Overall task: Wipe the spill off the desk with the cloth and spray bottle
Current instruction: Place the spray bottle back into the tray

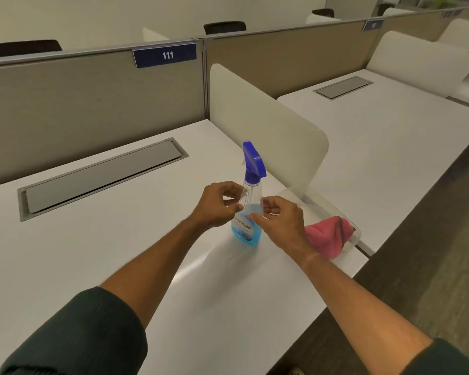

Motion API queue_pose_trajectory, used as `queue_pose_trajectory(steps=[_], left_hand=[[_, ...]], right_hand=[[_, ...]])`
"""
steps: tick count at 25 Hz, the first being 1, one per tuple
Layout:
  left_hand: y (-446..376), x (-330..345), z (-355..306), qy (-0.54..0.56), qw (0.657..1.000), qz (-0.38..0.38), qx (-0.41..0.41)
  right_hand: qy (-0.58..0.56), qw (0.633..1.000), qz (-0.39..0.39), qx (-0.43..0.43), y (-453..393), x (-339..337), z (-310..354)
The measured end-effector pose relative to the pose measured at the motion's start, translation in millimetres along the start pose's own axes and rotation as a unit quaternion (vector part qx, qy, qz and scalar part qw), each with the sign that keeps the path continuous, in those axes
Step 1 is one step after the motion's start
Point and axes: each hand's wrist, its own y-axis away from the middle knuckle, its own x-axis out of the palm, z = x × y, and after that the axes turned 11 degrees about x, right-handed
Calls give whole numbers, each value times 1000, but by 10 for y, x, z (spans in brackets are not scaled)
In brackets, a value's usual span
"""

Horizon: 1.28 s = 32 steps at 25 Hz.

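A clear spray bottle [247,212] with blue liquid and a blue trigger head stands upright on the white desk [92,253]. My left hand [217,205] is at the bottle's left side, fingers curled and apart, tips near its neck. My right hand [280,220] is at its right side, with the thumb lying over the label and the fingers by the far edge. A pink cloth [325,235] lies bunched in a clear plastic tub [358,234] just right of the bottle. A faint glossy streak [198,266] shows on the desk in front of the bottle.
A white side divider [268,125] rises right behind the bottle and tub. A grey cable hatch [103,177] is set into the desk at the back left, below the beige panel marked 111 [165,55]. The desk's front edge drops to dark carpet [431,253] on the right.
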Motion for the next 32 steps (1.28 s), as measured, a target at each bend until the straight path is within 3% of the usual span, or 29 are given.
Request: queue_pose_trajectory(steps=[9, 16, 23, 32], left_hand=[[74, -21, -64, -15, 1000, -9, -4], [76, -76, -417, -51, 997, -48, 37], [-70, 64, -890, -88, 988, -112, 59], [-415, 543, -1229, -105, 977, -188, 8]], right_hand=[[0, 1000, 23, 0, 53, -93, 58], [-21, 998, 60, -26, 87, -518, 346], [-32, 985, 123, -120, -46, -1134, 566], [-6, 966, 178, -189, -767, -1596, 405]])
